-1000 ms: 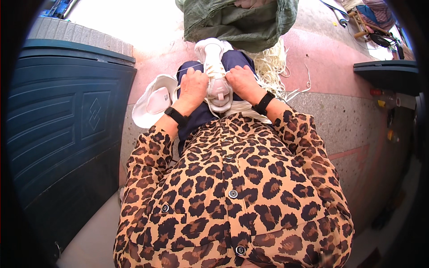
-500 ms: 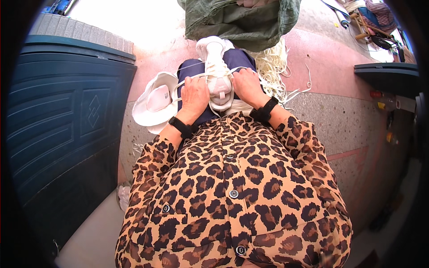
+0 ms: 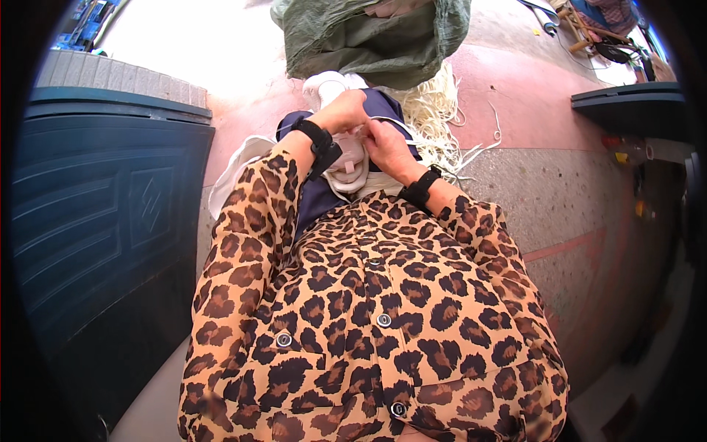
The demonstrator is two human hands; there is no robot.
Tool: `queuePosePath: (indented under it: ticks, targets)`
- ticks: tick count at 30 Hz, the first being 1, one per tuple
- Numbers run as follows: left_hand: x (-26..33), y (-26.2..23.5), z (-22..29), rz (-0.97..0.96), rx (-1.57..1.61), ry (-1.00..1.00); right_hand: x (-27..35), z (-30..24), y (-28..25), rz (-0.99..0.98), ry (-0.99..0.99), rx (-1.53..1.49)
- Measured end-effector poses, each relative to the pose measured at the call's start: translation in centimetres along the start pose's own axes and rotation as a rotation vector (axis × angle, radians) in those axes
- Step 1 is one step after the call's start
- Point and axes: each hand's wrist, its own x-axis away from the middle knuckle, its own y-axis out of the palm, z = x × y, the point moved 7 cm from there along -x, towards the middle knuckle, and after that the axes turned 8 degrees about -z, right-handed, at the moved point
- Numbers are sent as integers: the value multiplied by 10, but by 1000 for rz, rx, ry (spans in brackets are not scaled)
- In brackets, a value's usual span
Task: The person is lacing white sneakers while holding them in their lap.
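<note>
Both hands on a white shoe [image 3: 346, 158] resting on the lap, sole side partly hidden. Left hand [image 3: 340, 112] curled over the far part of the shoe, fingers closed on it. Right hand [image 3: 387, 144] just beside it on the right, fingers pinched at the shoe's upper edge; can't tell whether it pinches a lace or the fabric itself. The hands nearly touch. Black wristband [image 3: 318, 140] on the left wrist, a second black band [image 3: 421, 188] on the right one.

Lap covered in dark blue cloth [image 3: 313, 202]. Leopard-print shirt [image 3: 368, 324] with dark buttons fills the near centre.

A second white shoe [image 3: 328, 85] sits just beyond the hands, toe pointing away, partly under a green sack [image 3: 372, 37] at the far centre. The sack is crumpled and open-mouthed, no label visible. Pale cord bundle [image 3: 438, 110] lies right of the hands on the pink floor [image 3: 530, 103], loose strands trailing right. White cloth [image 3: 236, 166] lies left of the lap.

Large dark blue bin [image 3: 96, 221] on the left, with an embossed diamond mark on its side. Dark blue tray [image 3: 630, 107] far right. Small red and yellow items near it, too small to identify.
</note>
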Motion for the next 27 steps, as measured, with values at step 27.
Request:
queuePosePath:
  ticks: [27]
  targets:
    - [46, -32, -35, 381, 310, -41, 7, -147, -230, 595, -636, -650]
